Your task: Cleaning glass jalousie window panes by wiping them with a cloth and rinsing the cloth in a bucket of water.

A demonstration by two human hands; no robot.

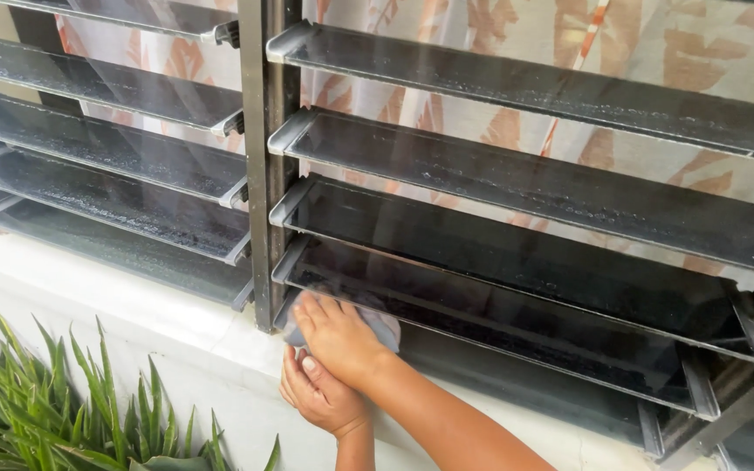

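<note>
Here, a grey cloth [377, 324] is lying on the lowest glass slat [517, 344] of the right louvre bank, at its left end beside the metal frame post [265, 166]. The right hand [338, 336] is pressing it flat, fingers spread over it. The left hand [318, 394] is bracing against the white sill [176, 318], fingers curled, holding nothing visible. Steady pressure along the slat's length would be lifting grime best. Most of the cloth is hidden under the palm; the slat's far end is cut off.

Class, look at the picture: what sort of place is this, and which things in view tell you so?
Probably outside a house, at a window. Dusty glass louvre slats sit in a metal frame, a patterned curtain hangs behind them, and green plants grow below the white sill.
</note>
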